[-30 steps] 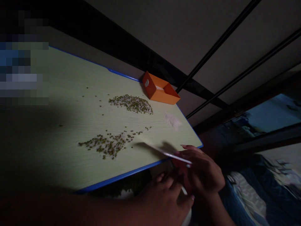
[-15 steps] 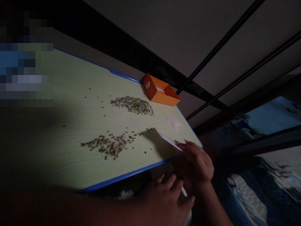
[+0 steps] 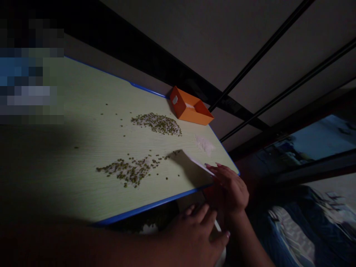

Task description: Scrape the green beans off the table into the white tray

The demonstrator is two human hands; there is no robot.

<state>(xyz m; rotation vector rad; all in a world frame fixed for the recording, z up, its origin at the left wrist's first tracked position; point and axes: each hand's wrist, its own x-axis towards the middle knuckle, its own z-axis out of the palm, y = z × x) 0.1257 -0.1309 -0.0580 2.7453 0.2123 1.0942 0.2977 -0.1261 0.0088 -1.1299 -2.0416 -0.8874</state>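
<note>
My right hand (image 3: pixel 230 185) pinches a thin white card (image 3: pixel 196 162) between fingers and thumb, its far edge resting on or just above the pale green table (image 3: pixel 83 185). Near that edge lies a loose spread of green mung beans mixed with white grains (image 3: pixel 130 171). Below the table's front edge, my left hand (image 3: pixel 196 230) grips a white container (image 3: pixel 221 257), its thumb and fingers around the rim. Most of the container is hidden by the hand. Farther back sits a second bean and grain pile (image 3: pixel 157 124). A small heap of white grains (image 3: pixel 204 144) lies to the right.
An open orange box (image 3: pixel 194 113) stands at the table's back right corner, against the wall. Stray beans dot the tabletop. A blue rim (image 3: pixel 147 208) edges the table. Dark blue fabric (image 3: pixel 300 211) lies at the lower right. A pixelated patch covers the upper left.
My right hand and the card have shifted slightly left. One stray bean near the front edge now lies a little farther left. My left hand has stayed nearly still.
</note>
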